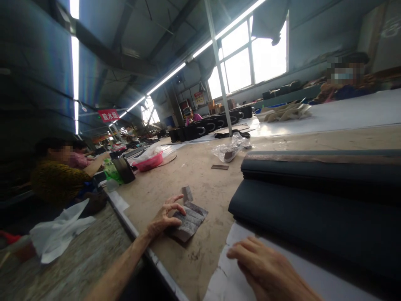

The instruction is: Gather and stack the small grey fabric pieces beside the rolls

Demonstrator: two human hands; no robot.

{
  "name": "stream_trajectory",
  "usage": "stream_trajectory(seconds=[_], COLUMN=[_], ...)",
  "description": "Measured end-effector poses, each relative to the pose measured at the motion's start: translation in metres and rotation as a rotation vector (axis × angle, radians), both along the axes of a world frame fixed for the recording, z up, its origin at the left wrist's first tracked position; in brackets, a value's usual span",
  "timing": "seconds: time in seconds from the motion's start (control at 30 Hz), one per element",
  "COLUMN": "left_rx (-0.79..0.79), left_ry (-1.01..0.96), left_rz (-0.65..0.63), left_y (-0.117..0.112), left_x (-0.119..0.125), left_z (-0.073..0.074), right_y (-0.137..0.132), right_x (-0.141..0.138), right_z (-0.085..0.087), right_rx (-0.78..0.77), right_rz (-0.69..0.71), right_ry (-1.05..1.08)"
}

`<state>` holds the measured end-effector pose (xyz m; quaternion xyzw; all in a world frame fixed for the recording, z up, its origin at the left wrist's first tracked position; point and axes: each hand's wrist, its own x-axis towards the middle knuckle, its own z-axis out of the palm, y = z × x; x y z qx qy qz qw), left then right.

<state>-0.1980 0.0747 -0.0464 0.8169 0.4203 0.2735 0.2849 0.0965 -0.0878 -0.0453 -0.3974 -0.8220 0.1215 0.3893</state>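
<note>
My left hand (164, 217) rests on a small stack of grey patterned pieces (189, 220) lying on the brown worktable (200, 175), thumb and fingers pinching the stack's near edge. One loose piece (187, 194) lies just beyond it. My right hand (266, 269) lies flat, fingers together, on a white sheet (233, 238) at the table's near edge, holding nothing. Right behind that hand sits a thick pile of folded dark grey material (313, 200).
A clear plastic bag (230, 149) and a small brown strip (219, 167) lie mid-table. A pink basin (149, 162) and a dark cup (124, 169) stand at left, near a seated person (56, 175). Black bags (200, 130) line the far end. White plastic (56, 234) lies at lower left.
</note>
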Motion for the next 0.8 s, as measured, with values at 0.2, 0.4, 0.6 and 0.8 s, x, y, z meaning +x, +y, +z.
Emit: stream_trajectory(seconds=[0.2,0.4,0.6,0.8], left_rx=[0.032,-0.002,-0.264,-0.314], left_ry=[0.029,0.033,-0.023,-0.254], left_rz=[0.009,0.007,-0.065,0.032], left_y=[0.000,0.002,0.018,0.046], left_x=[0.000,0.000,-0.002,-0.014], left_z=[0.000,0.000,0.013,0.024], right_y=[0.063,0.093,0.088,0.081], right_x=[-0.061,-0.078,-0.072,-0.069], right_z=[0.017,-0.001,-0.011,-0.002], right_rx=[-0.071,-0.098,-0.003,-0.075], right_rz=[0.173,0.140,0.158,0.166], right_ry=[-0.178,-0.404,-0.379,-0.394])
